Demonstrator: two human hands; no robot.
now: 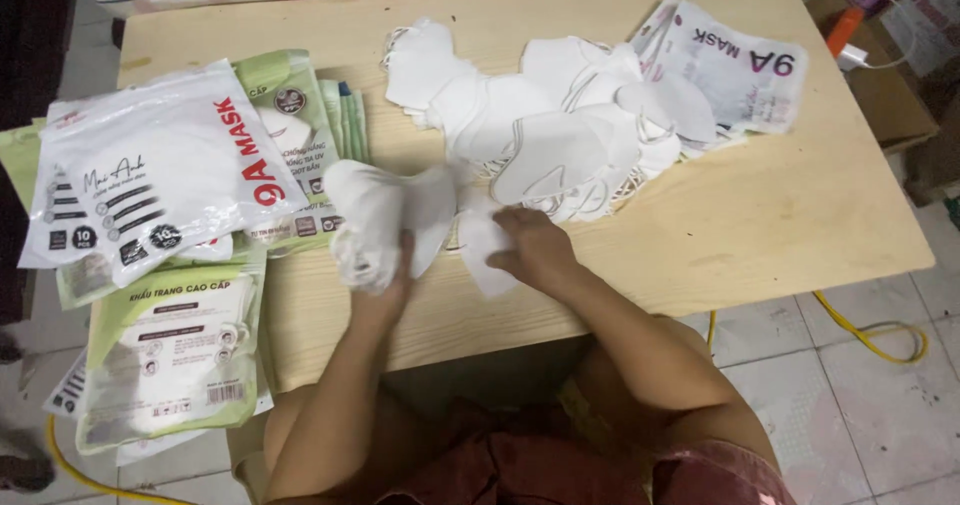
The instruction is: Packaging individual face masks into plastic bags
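My left hand [385, 283] grips a small stack of white face masks [375, 215], held up just above the wooden table [760, 215]. My right hand [538, 250] rests on a single white mask [484, 247] lying flat on the table beside that stack, fingers pressed on it. Just beyond both hands a loose heap of several white masks [545, 125] spreads across the middle of the table.
Filled white and green mask packets [160, 175] overlap at the table's left edge, some hanging over it [170, 360]. Empty white packets [735, 70] lie at the far right. A yellow cable [870, 335] runs over the tiled floor. A cardboard box [890, 95] stands at right.
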